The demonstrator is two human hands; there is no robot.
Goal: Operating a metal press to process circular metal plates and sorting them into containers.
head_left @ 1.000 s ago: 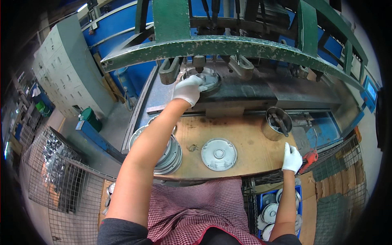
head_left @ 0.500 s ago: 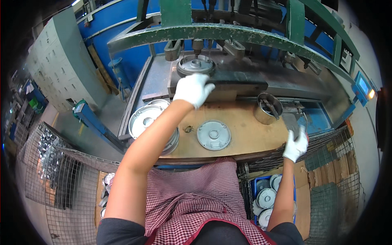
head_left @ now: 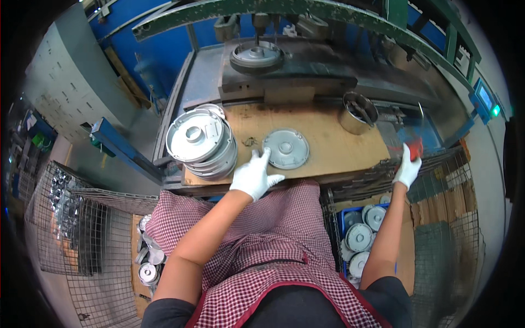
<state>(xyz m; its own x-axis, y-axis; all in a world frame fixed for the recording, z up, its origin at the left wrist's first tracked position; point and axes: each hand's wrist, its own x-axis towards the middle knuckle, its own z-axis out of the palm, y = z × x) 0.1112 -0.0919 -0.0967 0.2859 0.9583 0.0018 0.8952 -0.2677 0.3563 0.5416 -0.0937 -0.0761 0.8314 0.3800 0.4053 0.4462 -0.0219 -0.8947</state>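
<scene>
Fingers [head_left: 261,158] spread, touching grey disc [head_left: 285,148] edge.

left hand [head_left: 252,176]: white glove | right hand [head_left: 407,170]: white glove | forearms bare | torso: red-and-white checked apron, dark shirt

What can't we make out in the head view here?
- Right hand: it is at a red object, but blur hides whether it grips it.
- Left hand: fingertips reach the flat metal disc; contact unclear.
- Metal cup: contents too small to tell.
- Blue bin: discs partly hidden by the right forearm.
- Stack of discs: count unreadable.
</scene>
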